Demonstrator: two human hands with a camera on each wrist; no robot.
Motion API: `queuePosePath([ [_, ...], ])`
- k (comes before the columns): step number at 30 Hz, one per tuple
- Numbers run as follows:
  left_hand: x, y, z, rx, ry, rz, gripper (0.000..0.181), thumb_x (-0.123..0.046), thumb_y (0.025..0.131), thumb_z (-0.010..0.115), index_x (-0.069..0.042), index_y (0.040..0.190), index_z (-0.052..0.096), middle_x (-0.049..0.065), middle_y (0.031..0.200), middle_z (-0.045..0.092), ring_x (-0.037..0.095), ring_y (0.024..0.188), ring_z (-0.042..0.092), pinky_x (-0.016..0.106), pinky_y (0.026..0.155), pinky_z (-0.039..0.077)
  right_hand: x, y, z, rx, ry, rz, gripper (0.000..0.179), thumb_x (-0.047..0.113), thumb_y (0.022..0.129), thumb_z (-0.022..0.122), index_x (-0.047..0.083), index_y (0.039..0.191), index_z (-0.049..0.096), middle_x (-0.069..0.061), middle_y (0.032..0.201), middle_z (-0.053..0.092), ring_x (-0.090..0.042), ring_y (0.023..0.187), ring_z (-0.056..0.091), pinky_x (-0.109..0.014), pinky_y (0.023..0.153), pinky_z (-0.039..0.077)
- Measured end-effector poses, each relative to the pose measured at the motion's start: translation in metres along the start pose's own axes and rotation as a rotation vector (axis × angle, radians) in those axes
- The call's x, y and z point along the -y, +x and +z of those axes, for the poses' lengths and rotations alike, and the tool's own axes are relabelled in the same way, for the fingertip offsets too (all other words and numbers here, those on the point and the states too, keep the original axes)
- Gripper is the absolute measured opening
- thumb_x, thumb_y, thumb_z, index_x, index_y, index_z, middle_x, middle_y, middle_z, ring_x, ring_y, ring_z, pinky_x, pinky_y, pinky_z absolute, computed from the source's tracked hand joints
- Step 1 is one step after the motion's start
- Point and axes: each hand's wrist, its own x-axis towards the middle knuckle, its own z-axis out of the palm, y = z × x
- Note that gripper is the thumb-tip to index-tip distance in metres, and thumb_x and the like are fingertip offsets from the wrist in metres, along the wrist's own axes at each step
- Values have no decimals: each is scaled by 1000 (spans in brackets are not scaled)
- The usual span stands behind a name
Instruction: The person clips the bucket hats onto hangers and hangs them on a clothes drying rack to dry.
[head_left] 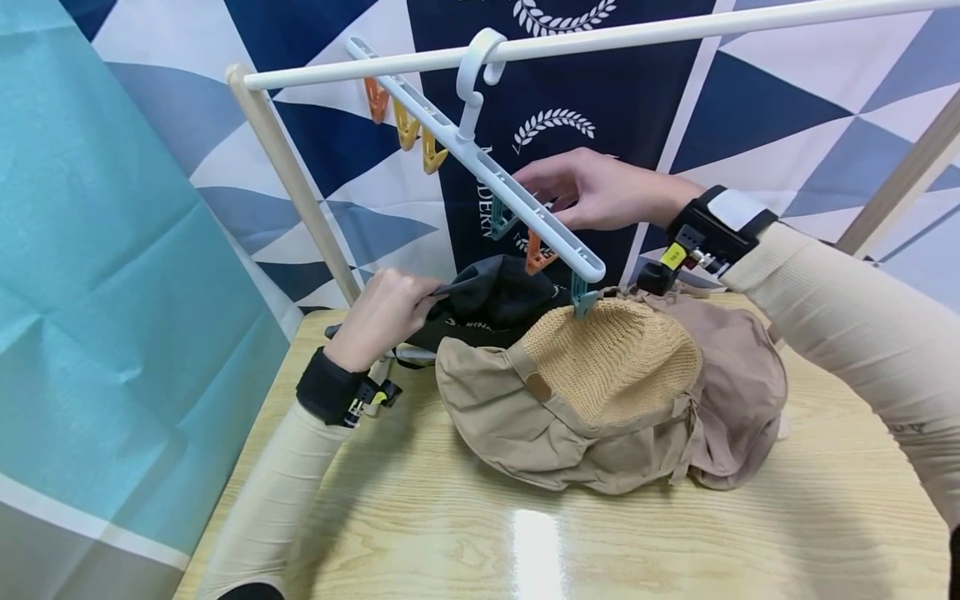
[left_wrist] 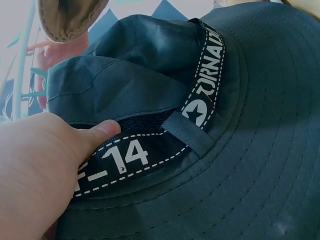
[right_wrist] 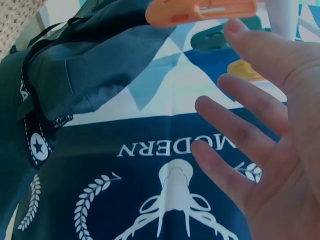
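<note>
My left hand (head_left: 382,317) grips a dark sun hat (head_left: 498,292), its thumb over the printed band (left_wrist: 132,155) at the foot of the crown. The hat's wide brim (left_wrist: 270,125) spreads to the right in the left wrist view. Behind the pale blue clip hanger (head_left: 487,171), my right hand (head_left: 600,192) has its fingers apart and holds nothing. Its thumb is close to an orange clip (right_wrist: 205,11) and a green clip (right_wrist: 225,36). At the hanger's near end, a teal clip (head_left: 581,292) meets a tan hat with a knitted crown (head_left: 615,358).
The hanger hooks over a white rail (head_left: 637,35) on wooden posts (head_left: 288,179). Orange and yellow clips (head_left: 407,125) hang at its far end. A mauve-brown hat (head_left: 742,383) is behind the tan one. A wooden table (head_left: 450,533) lies below, a patterned cloth (head_left: 780,92) behind.
</note>
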Motion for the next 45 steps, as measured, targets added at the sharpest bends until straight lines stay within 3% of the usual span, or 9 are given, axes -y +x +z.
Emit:
queuePosePath([
  [7, -1, 1, 2, 3, -7, -4, 13, 2, 105, 74, -1, 111, 84, 16, 92, 85, 25, 70, 73, 39, 67, 60, 6, 11, 3, 9, 64, -33, 52, 4, 103, 80, 3, 153, 66, -14, 144, 75, -20, 133, 75, -30, 116, 59],
  [14, 0, 1, 3, 6, -15, 6, 14, 3, 105, 72, -1, 112, 84, 15, 91, 84, 23, 68, 72, 37, 66, 59, 9, 19, 5, 72, 40, -65, 50, 5, 104, 76, 4, 154, 67, -16, 144, 76, -10, 118, 81, -27, 106, 61],
  [22, -1, 0, 3, 3, -22, 5, 15, 3, 105, 71, -1, 112, 84, 14, 88, 83, 22, 65, 67, 35, 63, 54, 11, 23, 8, 72, 84, -84, 34, 3, 103, 79, 3, 137, 76, -10, 135, 80, -9, 124, 76, -27, 113, 57],
  [28, -2, -1, 4, -2, -28, 0, 17, 3, 105, 72, -1, 116, 85, 16, 93, 85, 23, 68, 72, 37, 65, 59, 12, 20, 9, 57, 75, -65, 31, 3, 103, 79, 4, 134, 77, -8, 131, 81, -11, 122, 76, -32, 113, 56],
  [35, -3, 0, 5, -2, -26, -3, 17, 2, 105, 72, -1, 115, 85, 14, 89, 83, 20, 63, 66, 32, 62, 52, 13, 18, 10, 38, 68, -46, 29, 4, 104, 79, 6, 133, 79, -8, 127, 83, -13, 115, 79, -26, 106, 58],
  [40, -3, 3, 5, 13, -35, -19, 16, 1, 105, 72, -1, 113, 85, 13, 83, 80, 17, 60, 58, 28, 61, 43, 13, 16, 10, 20, 60, -21, 24, 8, 104, 80, 7, 128, 83, -2, 114, 86, -18, 100, 80, -25, 97, 57],
  [45, -1, 6, 4, 25, -41, -34, 14, -2, 107, 72, -1, 110, 85, 11, 77, 74, 17, 59, 53, 27, 61, 38, 12, 16, 10, 15, 66, -17, 20, 8, 105, 80, 6, 124, 85, 1, 106, 87, -14, 88, 77, -26, 91, 57],
])
